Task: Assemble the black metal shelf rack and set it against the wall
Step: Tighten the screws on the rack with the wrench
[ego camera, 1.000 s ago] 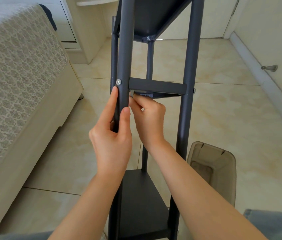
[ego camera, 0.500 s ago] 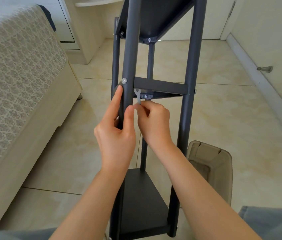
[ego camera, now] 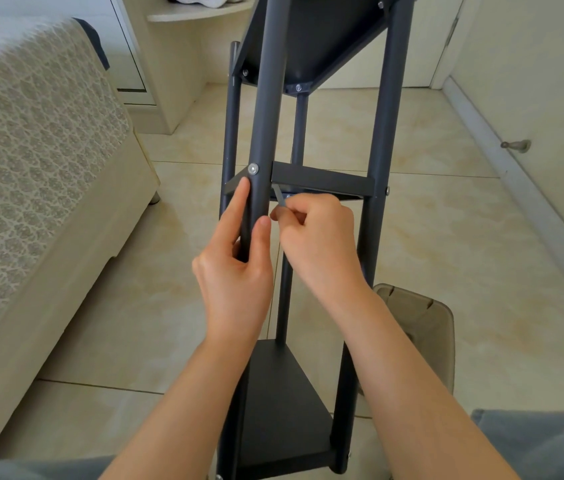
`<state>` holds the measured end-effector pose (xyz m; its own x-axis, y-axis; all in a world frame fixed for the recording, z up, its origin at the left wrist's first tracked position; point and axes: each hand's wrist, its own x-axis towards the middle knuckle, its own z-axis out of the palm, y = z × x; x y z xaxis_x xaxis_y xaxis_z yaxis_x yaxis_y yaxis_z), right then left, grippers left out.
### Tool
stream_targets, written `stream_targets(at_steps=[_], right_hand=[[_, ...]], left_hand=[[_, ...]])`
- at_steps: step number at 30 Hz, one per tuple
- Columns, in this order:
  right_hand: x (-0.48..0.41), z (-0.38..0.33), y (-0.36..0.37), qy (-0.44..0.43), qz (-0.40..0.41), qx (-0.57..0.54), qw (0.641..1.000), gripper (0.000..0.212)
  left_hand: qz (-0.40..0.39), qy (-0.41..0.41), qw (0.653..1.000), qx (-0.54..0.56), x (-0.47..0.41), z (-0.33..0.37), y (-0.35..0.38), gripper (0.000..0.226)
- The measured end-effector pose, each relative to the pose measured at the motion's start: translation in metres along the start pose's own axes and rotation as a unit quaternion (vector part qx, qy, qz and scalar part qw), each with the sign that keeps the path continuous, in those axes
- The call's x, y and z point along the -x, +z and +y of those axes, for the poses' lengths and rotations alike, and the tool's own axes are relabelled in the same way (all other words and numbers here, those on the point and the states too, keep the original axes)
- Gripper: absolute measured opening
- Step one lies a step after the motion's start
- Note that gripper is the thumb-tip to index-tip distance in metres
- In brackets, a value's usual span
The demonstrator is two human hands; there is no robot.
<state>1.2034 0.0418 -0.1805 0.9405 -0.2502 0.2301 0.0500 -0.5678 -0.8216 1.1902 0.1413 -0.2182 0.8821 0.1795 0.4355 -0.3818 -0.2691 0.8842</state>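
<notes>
Curled around the front-left post (ego camera: 266, 98) of the black metal shelf rack (ego camera: 382, 116), the left hand (ego camera: 235, 271) points its index finger up at a silver screw (ego camera: 253, 169). The right hand (ego camera: 315, 244) pinches a flat wrench (ego camera: 279, 195) under the middle shelf (ego camera: 322, 178). The rack stands on the tile floor (ego camera: 446, 237) beside a bed (ego camera: 31, 150).

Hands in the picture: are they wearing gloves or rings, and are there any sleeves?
No gloves. The left hand and the right hand are both bare, with no rings showing and short, plain nails. The forearms are bare too: no sleeves, watch or bracelet in view. The grey-blue cloth at the bottom corner may be the person's clothing.
</notes>
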Motion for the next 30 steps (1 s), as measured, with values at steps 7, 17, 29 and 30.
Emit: stream_targets(at_steps=[7,17,29,30], right_hand=[[0.001,0.001,0.0,-0.005,0.011,0.014,1.0,0.039],[-0.004,0.007,0.005,-0.029,0.026,-0.01,0.999,0.031],[-0.019,0.034,0.053,-0.162,0.171,-0.06,0.97,0.018],[-0.022,0.035,0.057,-0.166,0.181,-0.067,0.967,0.021]], left_hand=[[-0.006,-0.002,1.0,0.001,-0.001,0.002,-0.001,0.047],[-0.003,-0.001,1.0,0.013,-0.003,0.003,-0.002,0.045],[-0.002,-0.002,1.0,0.02,-0.006,0.0,-0.013,0.045],[0.0,-0.004,1.0,0.021,-0.007,0.0,-0.014,0.045]])
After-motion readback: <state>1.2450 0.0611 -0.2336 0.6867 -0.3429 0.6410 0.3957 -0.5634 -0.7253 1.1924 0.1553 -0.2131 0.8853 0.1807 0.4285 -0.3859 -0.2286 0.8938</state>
